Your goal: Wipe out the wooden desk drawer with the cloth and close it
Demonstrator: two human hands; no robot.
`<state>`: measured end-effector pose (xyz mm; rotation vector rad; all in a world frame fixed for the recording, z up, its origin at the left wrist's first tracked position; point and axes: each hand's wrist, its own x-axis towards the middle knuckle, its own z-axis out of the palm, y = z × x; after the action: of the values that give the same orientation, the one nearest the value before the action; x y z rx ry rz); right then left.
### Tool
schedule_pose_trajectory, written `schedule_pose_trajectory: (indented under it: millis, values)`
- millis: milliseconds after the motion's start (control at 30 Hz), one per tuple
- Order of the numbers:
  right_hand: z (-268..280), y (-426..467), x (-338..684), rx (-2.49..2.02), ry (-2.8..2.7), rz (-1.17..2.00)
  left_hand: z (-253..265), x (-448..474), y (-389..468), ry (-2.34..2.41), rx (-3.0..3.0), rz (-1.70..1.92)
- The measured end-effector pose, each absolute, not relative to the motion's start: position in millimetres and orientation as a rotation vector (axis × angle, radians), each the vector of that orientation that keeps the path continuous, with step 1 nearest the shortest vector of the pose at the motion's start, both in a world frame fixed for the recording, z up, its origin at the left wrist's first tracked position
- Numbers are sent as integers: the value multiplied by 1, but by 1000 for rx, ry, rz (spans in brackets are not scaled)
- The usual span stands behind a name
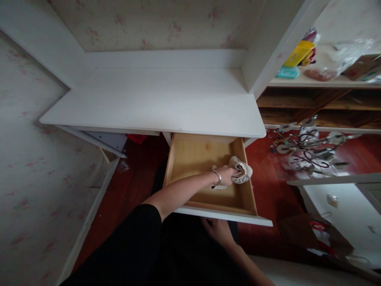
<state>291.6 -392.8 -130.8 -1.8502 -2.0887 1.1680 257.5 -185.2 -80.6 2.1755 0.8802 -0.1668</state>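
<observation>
Your left hand [225, 176] has its fingers clamped on the bunched cloth [241, 171], at the drawer [193, 157]'s right wall. Drawer's pulled out from under the counter [166, 99], so you can reach inside. Your right hand [219, 231] is below its front, probably steadying; can't tell its fingers' state.

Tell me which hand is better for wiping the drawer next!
Probably the left hand: it holds the cloth at the open drawer, while the right hand is low, by the front panel.
</observation>
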Motion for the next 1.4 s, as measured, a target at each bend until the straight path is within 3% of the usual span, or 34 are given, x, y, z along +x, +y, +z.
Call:
schedule_pose_trajectory:
  millis: [300, 667, 900, 1400]
  values:
    - [-135, -393, 292, -1842, -2089, 1125, -71, 236, -228, 369, 2388, -439]
    - [-131, -392, 290, -1879, -2091, 1148, -49, 135, -207, 559, 2351, -566]
    - [-129, -393, 287, -1916, -2028, 1184, -63, 69, -176, 770, 2271, -593]
    - [-122, -395, 282, -2014, -2006, 1113, -60, 83, -65, 1020, 2585, -511]
